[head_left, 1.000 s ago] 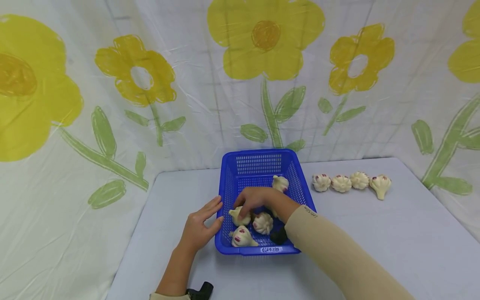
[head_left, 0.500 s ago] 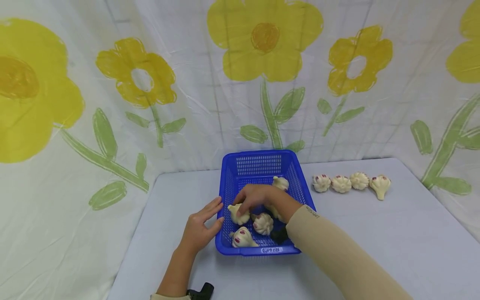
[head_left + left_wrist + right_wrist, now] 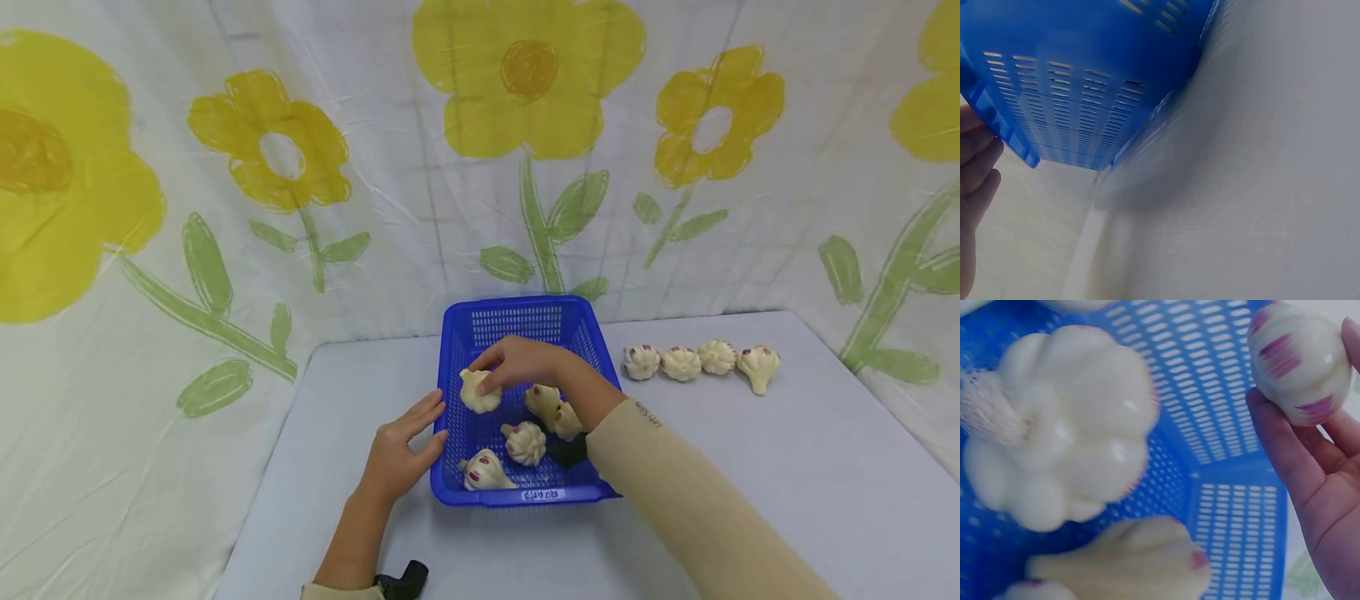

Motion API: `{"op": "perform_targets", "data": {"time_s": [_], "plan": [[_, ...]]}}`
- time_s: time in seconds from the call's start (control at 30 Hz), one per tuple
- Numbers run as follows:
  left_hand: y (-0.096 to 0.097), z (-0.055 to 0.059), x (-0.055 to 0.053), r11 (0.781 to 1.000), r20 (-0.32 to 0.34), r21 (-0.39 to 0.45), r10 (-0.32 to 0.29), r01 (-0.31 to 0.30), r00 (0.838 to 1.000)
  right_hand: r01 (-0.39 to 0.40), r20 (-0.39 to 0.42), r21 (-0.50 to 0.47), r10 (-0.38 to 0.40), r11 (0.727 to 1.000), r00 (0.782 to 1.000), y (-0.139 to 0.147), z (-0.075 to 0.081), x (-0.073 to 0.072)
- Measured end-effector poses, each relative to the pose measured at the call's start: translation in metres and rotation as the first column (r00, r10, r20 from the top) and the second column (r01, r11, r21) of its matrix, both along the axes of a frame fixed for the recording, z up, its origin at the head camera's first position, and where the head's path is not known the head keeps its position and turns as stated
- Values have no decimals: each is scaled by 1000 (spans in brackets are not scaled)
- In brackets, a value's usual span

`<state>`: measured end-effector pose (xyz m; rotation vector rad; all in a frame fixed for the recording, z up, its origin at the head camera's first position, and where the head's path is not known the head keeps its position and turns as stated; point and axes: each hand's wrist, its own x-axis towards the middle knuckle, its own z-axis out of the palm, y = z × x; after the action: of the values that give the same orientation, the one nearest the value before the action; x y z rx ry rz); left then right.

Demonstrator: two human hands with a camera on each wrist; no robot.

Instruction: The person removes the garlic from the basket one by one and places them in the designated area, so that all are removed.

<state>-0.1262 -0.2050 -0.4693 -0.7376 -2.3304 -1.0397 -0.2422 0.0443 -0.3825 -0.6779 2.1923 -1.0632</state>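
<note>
A person's right hand (image 3: 521,364) pinches a garlic bulb (image 3: 480,392) between thumb and fingers, apparently a light grip suited to lifting, over the left side of a blue basket (image 3: 487,500). The left hand (image 3: 405,450), fingers straight, lies along the basket's left rim, probably steadying it; its pressure is hard to judge. Compared with half a second ago, the right hand and bulb are farther back, uncovering two bulbs (image 3: 542,403).

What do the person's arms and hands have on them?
The right sleeve is long and beige, with small dark lettering near its cuff. The left sleeve is beige too, with a black gadget beside it. The left hand and right hand wear no gloves.
</note>
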Motion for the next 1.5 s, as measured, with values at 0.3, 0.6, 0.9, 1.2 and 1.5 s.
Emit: {"op": "perform_targets", "data": {"time_s": [0.3, 0.6, 0.9, 1.2, 1.5], "plan": [[0, 2, 0, 1000, 17, -19, 19, -19, 1000, 146, 96, -212, -128, 966, 987, 29, 18, -3], [1, 3, 0, 1000, 11, -16, 19, -19, 1000, 282, 152, -323, -244, 904, 958, 71, 36, -2], [2, 4, 0, 999, 33, -27, 27, -26, 999, 423, 144, -429, -402, 798, 904, 125, 42, 9], [2, 2, -1, 999, 19, -32, 23, -22, 1000, 533, 299, -711, -490, 458, 819, 189, 24, 31], [0, 1, 0, 1000, 19, -21, 17, -17, 1000, 559, 456, -829, -565, 10, 688, 246, -4, 49]]}}
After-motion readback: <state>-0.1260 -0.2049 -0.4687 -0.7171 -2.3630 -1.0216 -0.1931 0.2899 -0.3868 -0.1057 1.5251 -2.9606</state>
